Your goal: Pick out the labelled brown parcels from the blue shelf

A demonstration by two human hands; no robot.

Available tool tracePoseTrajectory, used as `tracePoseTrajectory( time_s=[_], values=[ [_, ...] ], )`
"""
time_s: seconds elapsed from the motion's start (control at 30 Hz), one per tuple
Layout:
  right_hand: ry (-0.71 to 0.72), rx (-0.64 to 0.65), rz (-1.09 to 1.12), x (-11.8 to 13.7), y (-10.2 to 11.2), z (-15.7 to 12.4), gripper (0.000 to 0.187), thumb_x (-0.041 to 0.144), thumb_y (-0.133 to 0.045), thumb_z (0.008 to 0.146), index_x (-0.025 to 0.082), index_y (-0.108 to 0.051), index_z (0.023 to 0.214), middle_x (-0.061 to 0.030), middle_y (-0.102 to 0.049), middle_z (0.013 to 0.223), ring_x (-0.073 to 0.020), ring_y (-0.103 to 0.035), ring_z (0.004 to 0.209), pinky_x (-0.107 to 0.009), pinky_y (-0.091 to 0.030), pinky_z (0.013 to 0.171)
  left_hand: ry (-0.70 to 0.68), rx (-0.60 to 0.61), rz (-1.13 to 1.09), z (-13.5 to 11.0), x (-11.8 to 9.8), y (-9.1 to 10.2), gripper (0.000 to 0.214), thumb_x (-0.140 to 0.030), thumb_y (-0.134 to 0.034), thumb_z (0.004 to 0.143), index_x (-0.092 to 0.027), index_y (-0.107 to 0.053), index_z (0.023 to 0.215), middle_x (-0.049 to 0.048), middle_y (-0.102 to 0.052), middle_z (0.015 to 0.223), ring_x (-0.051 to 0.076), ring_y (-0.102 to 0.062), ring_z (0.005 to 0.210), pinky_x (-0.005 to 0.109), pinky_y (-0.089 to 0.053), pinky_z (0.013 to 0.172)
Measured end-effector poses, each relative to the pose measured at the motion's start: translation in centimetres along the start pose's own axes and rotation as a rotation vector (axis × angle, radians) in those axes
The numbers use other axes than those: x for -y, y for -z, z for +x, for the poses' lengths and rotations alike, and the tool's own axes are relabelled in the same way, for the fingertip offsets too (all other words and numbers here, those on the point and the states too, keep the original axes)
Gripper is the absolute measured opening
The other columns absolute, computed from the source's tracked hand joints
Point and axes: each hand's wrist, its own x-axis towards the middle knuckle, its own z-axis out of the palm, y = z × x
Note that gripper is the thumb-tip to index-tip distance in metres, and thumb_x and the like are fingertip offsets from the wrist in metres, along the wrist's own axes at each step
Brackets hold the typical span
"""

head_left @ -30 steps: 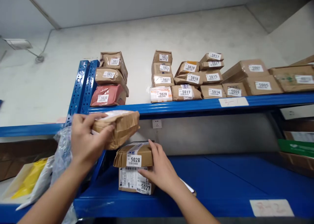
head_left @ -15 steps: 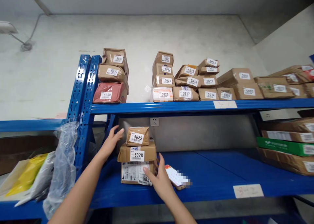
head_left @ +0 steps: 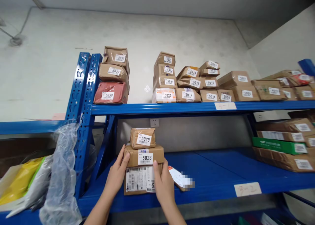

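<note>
The left hand (head_left: 116, 176) has let go of box 5029 (head_left: 143, 138), which now rests on top of box 5028 (head_left: 133, 156), so the pile has three boxes, with the lowest box (head_left: 137, 179) under them. The left hand has come to the left end of box 5028, and the right hand (head_left: 164, 185) to its right end. Both are half open; whether they grip or only steady it, I cannot tell. The pile stands on the blue lower shelf (head_left: 211, 169), near a phone (head_left: 178, 177). Above, the upper shelf (head_left: 157, 108) carries labelled parcels (head_left: 164, 81), before a pale wall (head_left: 137, 31).
</note>
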Motion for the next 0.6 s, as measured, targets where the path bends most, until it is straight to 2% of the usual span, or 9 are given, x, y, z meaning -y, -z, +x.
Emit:
tracePoseTrajectory(
  time_s=[0.1,0.17,0.23,0.27,0.3,0.37,0.47,0.6],
  values=[
    [0.011,0.025,0.003,-0.6,1.6,-0.1,0.075,0.079,-0.037,0.079,0.022,-0.045,0.126,-0.0114,-0.069,0.111,-0.0307,-0.064,0.104,-0.043,-0.048,0.089,0.037,-0.112,0.288,-2.4,-0.9,0.3,0.071,-0.072,-0.032,0.083,-0.039,-0.033,0.146,0.0055,-0.072,0.111,0.036,-0.066,0.099,0.044,-0.046,0.086],
    [0.021,0.066,0.055,-1.1,2.3,0.0,0.080,0.077,-0.046,0.076,0.020,-0.038,0.133,-0.0114,-0.069,0.109,-0.0290,-0.065,0.100,-0.042,-0.049,0.088,0.059,-0.185,0.335,-3.0,-0.7,0.2,0.070,-0.071,-0.028,0.084,-0.037,-0.036,0.145,0.0064,-0.071,0.114,0.037,-0.065,0.100,0.045,-0.046,0.083],
    [0.052,0.121,0.201,-1.4,2.3,0.3,0.092,0.074,-0.053,0.076,0.020,-0.023,0.144,-0.0134,-0.064,0.121,-0.0265,-0.063,0.108,-0.040,-0.049,0.094,0.015,-0.209,0.216,-2.7,0.4,-0.2,0.073,-0.071,-0.029,0.085,-0.032,-0.037,0.146,0.0072,-0.060,0.135,0.036,-0.055,0.121,0.047,-0.043,0.097],
    [0.063,0.155,0.300,-1.4,2.1,0.4,0.096,0.073,-0.054,0.076,0.020,-0.016,0.147,-0.0144,-0.059,0.130,-0.0249,-0.060,0.115,-0.039,-0.047,0.100,-0.021,-0.200,0.116,-2.3,1.0,-0.5,0.075,-0.072,-0.029,0.084,-0.030,-0.036,0.146,0.0068,-0.050,0.145,0.034,-0.045,0.133,0.047,-0.037,0.107],
    [0.064,0.188,0.400,-1.3,1.9,0.5,0.099,0.073,-0.054,0.077,0.020,-0.013,0.149,-0.0146,-0.053,0.138,-0.0234,-0.056,0.122,-0.037,-0.044,0.105,-0.056,-0.179,0.011,-2.0,1.7,-0.8,0.079,-0.074,-0.030,0.083,-0.028,-0.033,0.147,0.0064,-0.039,0.153,0.031,-0.034,0.141,0.045,-0.029,0.115],
    [0.027,0.233,0.560,-1.0,1.2,0.5,0.099,0.074,-0.054,0.076,0.021,-0.016,0.150,-0.0135,-0.045,0.146,-0.0221,-0.049,0.131,-0.036,-0.038,0.112,-0.116,-0.117,-0.192,-1.5,2.5,-1.6,0.090,-0.076,-0.040,0.078,-0.026,-0.023,0.150,0.0067,-0.024,0.160,0.028,-0.019,0.148,0.041,-0.018,0.122],
    [-0.024,0.198,0.646,-0.2,0.4,0.0,0.097,0.075,-0.059,0.072,0.022,-0.028,0.148,-0.0125,-0.048,0.144,-0.0252,-0.048,0.132,-0.040,-0.036,0.114,-0.150,-0.041,-0.447,-2.1,2.3,-2.6,0.107,-0.067,-0.064,0.066,-0.030,-0.010,0.150,0.0065,-0.025,0.159,0.030,-0.024,0.146,0.041,-0.021,0.122],
    [0.015,0.099,0.609,0.8,1.0,-1.4,0.093,0.071,-0.065,0.071,0.023,-0.037,0.145,-0.0118,-0.057,0.135,-0.0284,-0.053,0.127,-0.044,-0.043,0.109,-0.130,-0.038,-0.618,-3.9,1.4,-2.9,0.108,-0.063,-0.073,0.058,-0.035,-0.019,0.148,0.0033,-0.036,0.155,0.034,-0.034,0.141,0.044,-0.033,0.118]
  ],
)
